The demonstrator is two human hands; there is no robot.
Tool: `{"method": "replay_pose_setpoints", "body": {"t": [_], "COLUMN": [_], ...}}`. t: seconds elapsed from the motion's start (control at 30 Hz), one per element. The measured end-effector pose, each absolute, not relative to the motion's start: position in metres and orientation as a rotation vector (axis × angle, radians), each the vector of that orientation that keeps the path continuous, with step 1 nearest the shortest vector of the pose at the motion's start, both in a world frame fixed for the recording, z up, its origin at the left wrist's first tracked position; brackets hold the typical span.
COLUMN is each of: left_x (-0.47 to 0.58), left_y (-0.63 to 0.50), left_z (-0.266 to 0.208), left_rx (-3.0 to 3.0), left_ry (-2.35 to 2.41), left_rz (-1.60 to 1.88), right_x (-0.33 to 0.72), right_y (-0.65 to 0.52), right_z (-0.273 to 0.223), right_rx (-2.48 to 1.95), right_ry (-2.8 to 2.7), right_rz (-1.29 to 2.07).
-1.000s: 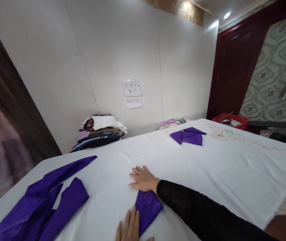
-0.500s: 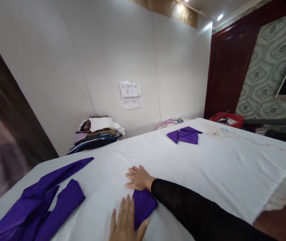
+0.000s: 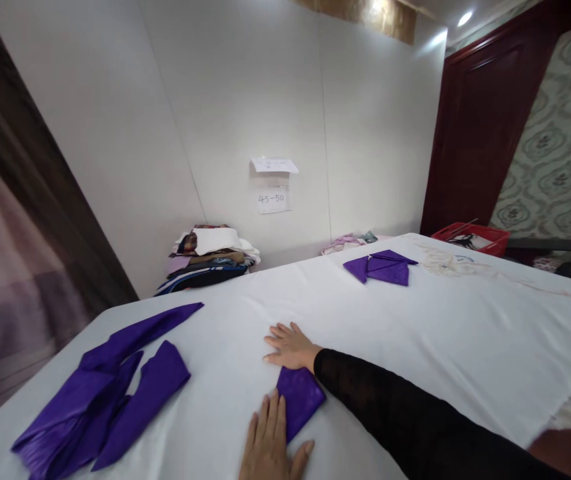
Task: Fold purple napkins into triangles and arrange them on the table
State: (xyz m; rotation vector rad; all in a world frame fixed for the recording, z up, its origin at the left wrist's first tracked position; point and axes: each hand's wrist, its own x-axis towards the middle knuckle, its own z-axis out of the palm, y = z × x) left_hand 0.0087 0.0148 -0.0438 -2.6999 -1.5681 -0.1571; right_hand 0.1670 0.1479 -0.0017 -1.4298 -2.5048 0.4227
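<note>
Wall: pale panels [image 3: 235, 100] stand behind everything, joined by thin vertical seams.
Table: white tablecloth [image 3: 445, 347] spreads across the foreground, faintly patterned toward the far right.
Door: dark red panel [image 3: 485, 127] at the right, beside patterned wallpaper [image 3: 540, 153].
Curtain: brown and pinkish fabric [image 3: 15, 267] hangs at the far left.
Loose purple cloth: the rumpled heap [image 3: 65, 400] lies on the table's left side, well apart from both hands.
Clothes: a mixed stack [image 3: 215, 260] sits against the wall, past the table's far edge.
Basket: red container [image 3: 495, 241] beyond the table's far right.
Far purple cloth: flat folded piece [image 3: 390, 272] near the back edge.
Near purple cloth: small folded piece [image 3: 299, 400] lies flat on the white, between the two hands.
Left hand: palm-down [image 3: 268, 440], fingers extended, grasping nothing, fingertips over the near piece's left edge.
Right hand: black-sleeved, flat [image 3: 290, 347], fingers spread and unclenched on the tablecloth, wrist at the piece's upper edge.
Papers: two sheets on the wall, the lower [image 3: 274, 199] reading "45-50".
</note>
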Motion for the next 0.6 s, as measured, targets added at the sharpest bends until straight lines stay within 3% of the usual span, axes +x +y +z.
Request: {"method": "replay_pose_setpoints", "body": {"t": [0.33,0.6], "left_x": [-0.041,0.009], "left_y": [-0.044,-0.026], "left_z": [-0.051,0.018], "left_rx": [-2.646,-2.620], "left_ry": [-1.635,-1.871], "left_rz": [-0.148,-0.131], "right_x": [0.167,0.168], "right_y": [0.144,0.147], "right_z": [0.001,-0.007], "right_rx": [-1.505,-1.501], "right_ry": [-2.538,-2.552], "right_rz": [0.436,0.430]}}
